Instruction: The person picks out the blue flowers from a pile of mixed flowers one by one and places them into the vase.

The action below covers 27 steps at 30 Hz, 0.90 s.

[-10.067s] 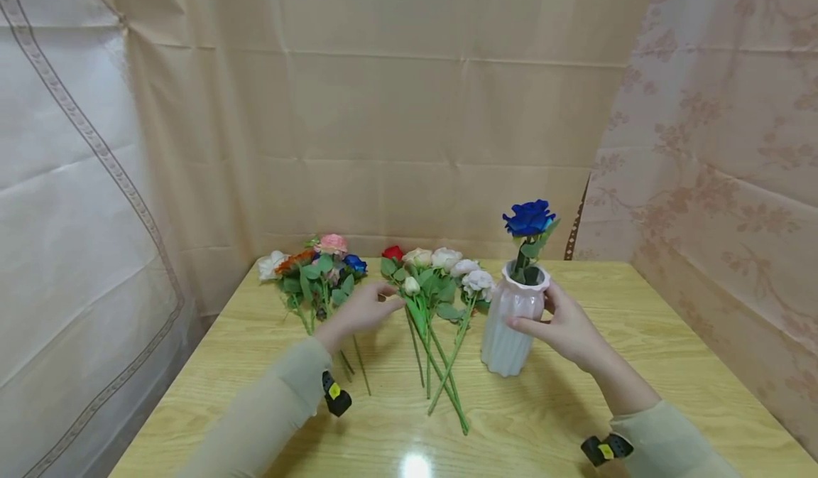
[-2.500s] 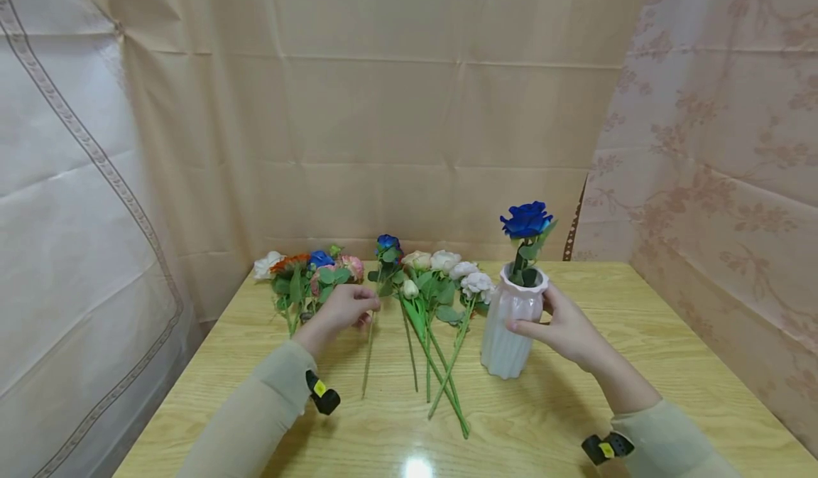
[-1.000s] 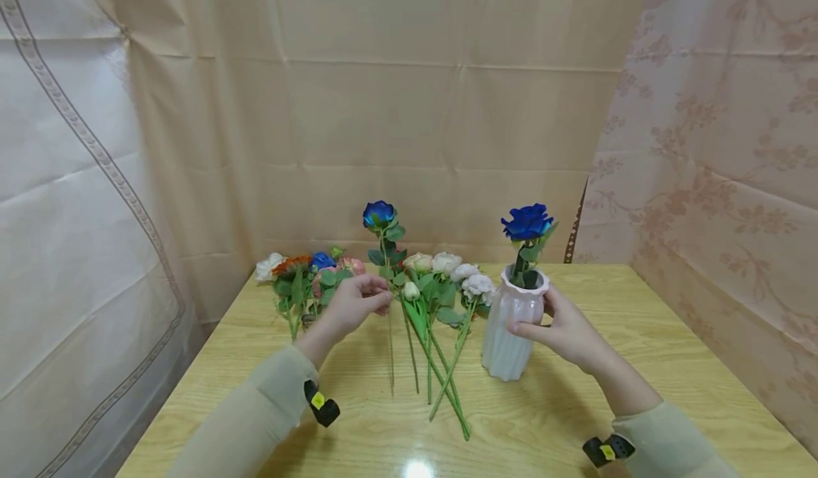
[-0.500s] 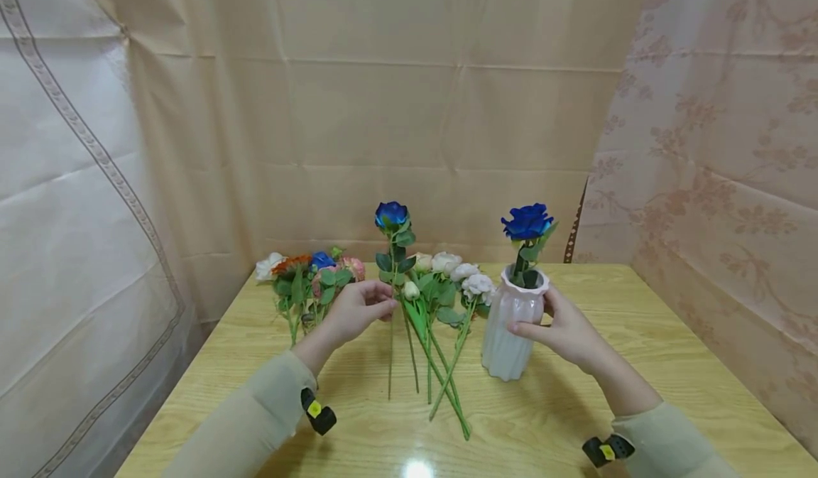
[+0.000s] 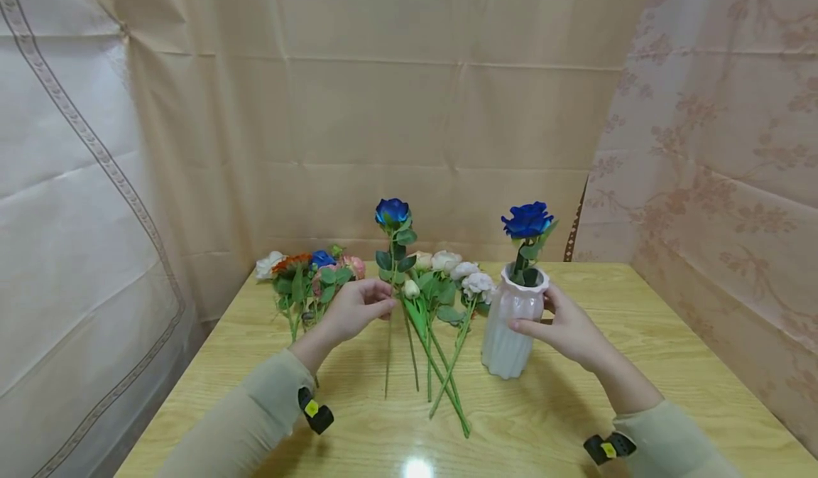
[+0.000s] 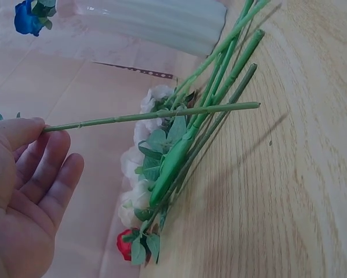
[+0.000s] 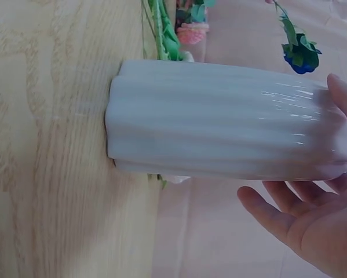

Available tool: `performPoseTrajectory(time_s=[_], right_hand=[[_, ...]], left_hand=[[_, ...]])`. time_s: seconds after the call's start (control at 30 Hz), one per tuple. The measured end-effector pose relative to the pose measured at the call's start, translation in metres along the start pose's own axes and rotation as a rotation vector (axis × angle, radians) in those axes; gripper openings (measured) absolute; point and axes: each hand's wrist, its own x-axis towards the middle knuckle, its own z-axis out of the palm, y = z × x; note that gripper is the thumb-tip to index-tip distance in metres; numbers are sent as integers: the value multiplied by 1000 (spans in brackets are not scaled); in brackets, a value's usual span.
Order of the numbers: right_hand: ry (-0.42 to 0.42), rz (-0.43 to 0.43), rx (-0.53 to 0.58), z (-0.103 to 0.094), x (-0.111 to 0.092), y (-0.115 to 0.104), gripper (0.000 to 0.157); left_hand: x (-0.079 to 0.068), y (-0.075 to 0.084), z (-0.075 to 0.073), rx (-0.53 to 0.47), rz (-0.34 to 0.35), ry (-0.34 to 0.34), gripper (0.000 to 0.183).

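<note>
My left hand (image 5: 358, 310) pinches the stem of a blue rose (image 5: 393, 212) between thumb and fingers. The rose stands upright, its bloom above the hand; in the left wrist view the bare lower stem (image 6: 161, 116) sticks out past the thumb. With thumb and fingers round its upper part, my right hand (image 5: 569, 327) holds a white fluted vase (image 5: 508, 343), which stands on the table. One more blue rose (image 5: 527, 221) rises from the vase's mouth, its lower stem hidden inside. In the right wrist view the vase (image 7: 219, 121) fills the middle, the thumb on its side.
White and cream flowers (image 5: 478, 285) lie between the hands with their green stems crossed toward the front; a red rose (image 6: 124, 245) is among them. Left of these lies a second bunch with an orange flower (image 5: 292, 263), a pink flower (image 5: 353, 266) and a blue one (image 5: 322, 259).
My left hand has taken a blue rose from the left bunch, raised it upright and shifted it a little right; in the last half second it barely moves. The right hand stays on the vase.
</note>
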Motion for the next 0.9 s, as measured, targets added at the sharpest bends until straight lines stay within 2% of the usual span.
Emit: performPoseTrajectory(time_s=[0.23, 0.47, 0.9], right_hand=[[34, -4, -23, -8, -1, -6, 84], [98, -49, -15, -15, -2, -9, 81], [418, -180, -47, -19, -8, -21, 47]], left_hand=[[-2, 4, -1, 6, 19, -9, 17], [-2, 8, 1, 20, 26, -5, 19], [-7, 16, 1, 48, 30, -40, 14]])
